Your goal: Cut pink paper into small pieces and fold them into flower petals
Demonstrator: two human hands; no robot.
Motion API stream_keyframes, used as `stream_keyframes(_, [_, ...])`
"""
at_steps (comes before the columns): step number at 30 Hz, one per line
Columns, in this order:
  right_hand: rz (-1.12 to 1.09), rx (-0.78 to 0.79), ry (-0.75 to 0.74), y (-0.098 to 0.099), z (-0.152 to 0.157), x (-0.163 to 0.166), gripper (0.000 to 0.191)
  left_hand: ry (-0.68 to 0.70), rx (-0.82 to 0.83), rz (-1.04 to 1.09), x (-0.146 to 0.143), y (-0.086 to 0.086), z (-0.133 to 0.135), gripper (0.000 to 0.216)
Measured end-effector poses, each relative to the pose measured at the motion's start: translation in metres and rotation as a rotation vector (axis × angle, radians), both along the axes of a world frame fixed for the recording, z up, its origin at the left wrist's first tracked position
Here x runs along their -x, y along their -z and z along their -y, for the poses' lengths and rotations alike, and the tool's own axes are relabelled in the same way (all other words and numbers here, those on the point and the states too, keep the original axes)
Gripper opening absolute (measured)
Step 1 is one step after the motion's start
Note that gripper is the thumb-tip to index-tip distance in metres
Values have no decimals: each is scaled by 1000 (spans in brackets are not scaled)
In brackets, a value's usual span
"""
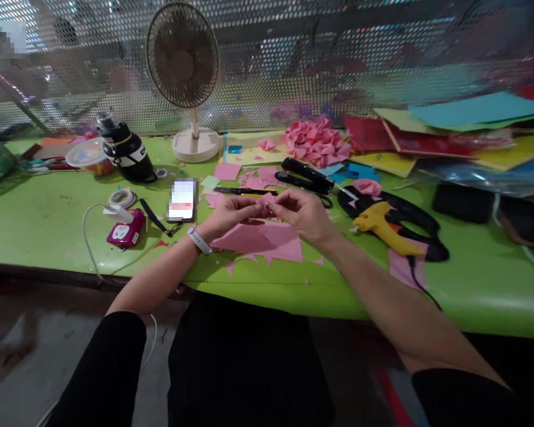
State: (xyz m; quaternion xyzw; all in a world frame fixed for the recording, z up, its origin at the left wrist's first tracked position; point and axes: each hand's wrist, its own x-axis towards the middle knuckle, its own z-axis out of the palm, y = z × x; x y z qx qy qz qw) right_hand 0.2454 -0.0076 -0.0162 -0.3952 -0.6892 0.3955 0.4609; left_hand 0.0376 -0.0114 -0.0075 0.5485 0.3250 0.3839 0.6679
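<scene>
Both of my hands meet over the middle of the green table, pinching a small piece of pink paper (266,200) between them. My left hand (231,214), with a pale watch at the wrist, grips it from the left with thumb and fingers. From the right, my right hand (303,214) holds the same piece with its fingertips. The paper's exact shape is partly hidden by the fingers. Below the hands lies a larger pink sheet (280,242), with pointed scraps around it. A black stapler (309,177) and a pile of folded pink paper pieces (318,142) sit beyond.
A yellow glue gun (385,228) rests on a black stand at right, its cord trailing over the table edge. A phone (182,200), a purple power adapter (126,230), a black bottle (127,151) and a fan (196,145) stand left. Coloured sheets (476,112) are stacked back right.
</scene>
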Motion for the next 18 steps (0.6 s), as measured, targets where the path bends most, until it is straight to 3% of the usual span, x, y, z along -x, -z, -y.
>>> stream_keyframes(7, [-26, 31, -10, 1, 2, 3, 35, -25, 1, 3, -1, -2, 2, 43])
stream_keyframes(13, [-94, 93, 36, -15, 4, -3, 51, 26, 51, 15, -2, 2, -1, 44])
stream_keyframes(18, [139, 98, -116, -22, 5, -6, 58, 97, 107, -53, -2, -1, 0, 38])
